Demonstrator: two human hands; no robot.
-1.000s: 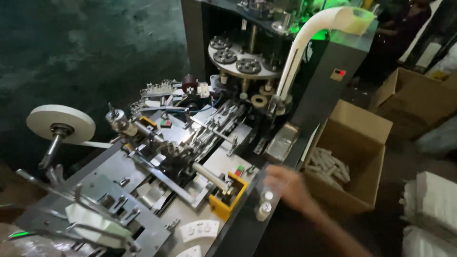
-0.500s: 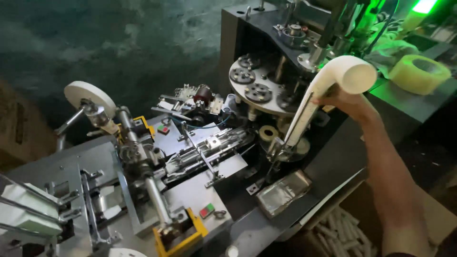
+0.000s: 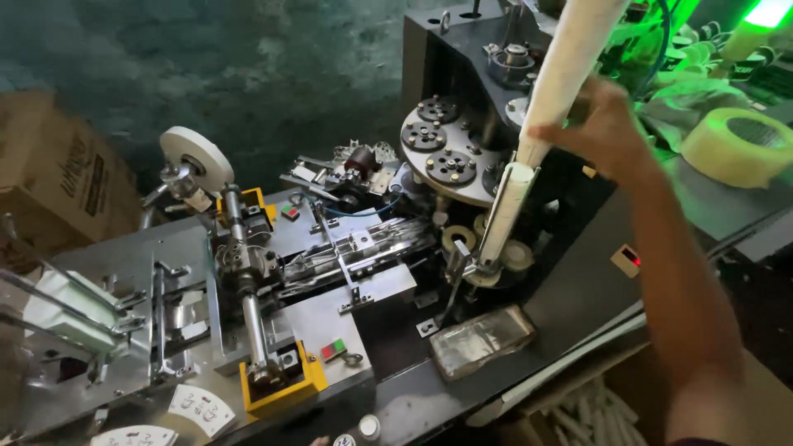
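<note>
White paper cups, nested into a long stack point(image 3: 570, 58), rise at a slant from the machine's delivery chute point(image 3: 504, 211), and the right hand point(image 3: 607, 124) grips that stack partway up, fingers point(image 3: 549, 132) curled closed round it, likely to steady or lift it where the chute lets go. Left of the chute sits the round turret point(image 3: 450, 153) of dark forming discs. Farther left of the chute, a white paper reel point(image 3: 197, 157) stands on its arm. Below the chute lies a clear plastic tray point(image 3: 483, 340). Right of the chute rests a tape roll point(image 3: 739, 144). No left hand shows.
</note>
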